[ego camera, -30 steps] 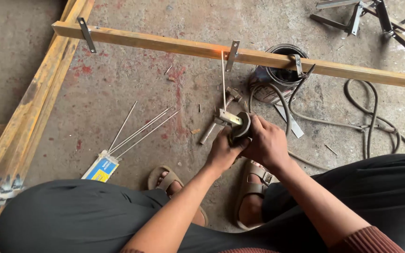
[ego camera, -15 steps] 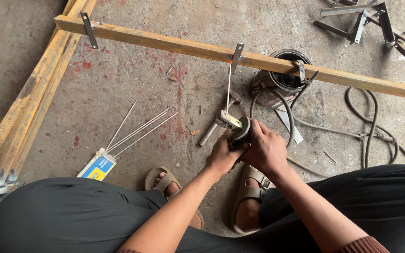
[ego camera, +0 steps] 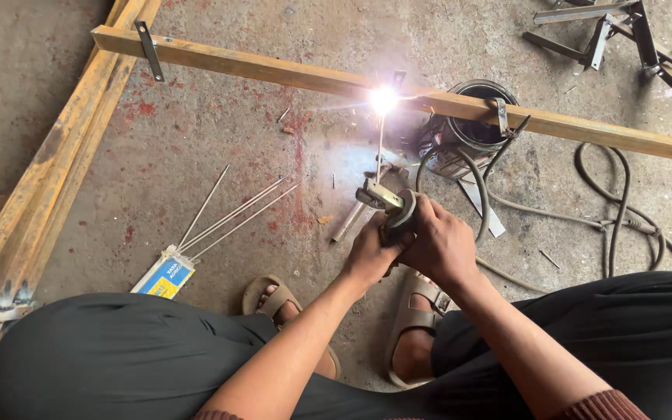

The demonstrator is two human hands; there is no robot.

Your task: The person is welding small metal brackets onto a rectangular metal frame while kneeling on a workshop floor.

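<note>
Both my hands grip a welding electrode holder [ego camera: 389,204] over the concrete floor. My left hand [ego camera: 370,255] wraps its handle from the left, and my right hand [ego camera: 439,243] closes over it from the right. A thin welding rod [ego camera: 380,148] runs up from the holder to a yellow steel bar [ego camera: 289,74]. A bright white arc [ego camera: 383,99] flares where the rod tip meets the bar, beside a small metal tab [ego camera: 398,78].
Loose welding rods [ego camera: 235,214] and their yellow-blue packet [ego camera: 162,276] lie at left. A round metal can [ego camera: 468,128] and grey cables [ego camera: 616,218] lie right. Another yellow bar [ego camera: 36,194] runs down the left. Dark metal pieces [ego camera: 616,31] sit top right. My sandalled feet [ego camera: 414,327] are below.
The rod tip has reached the yellow bar and an arc now burns there. My hands and the holder have shifted slightly toward the bar.
</note>
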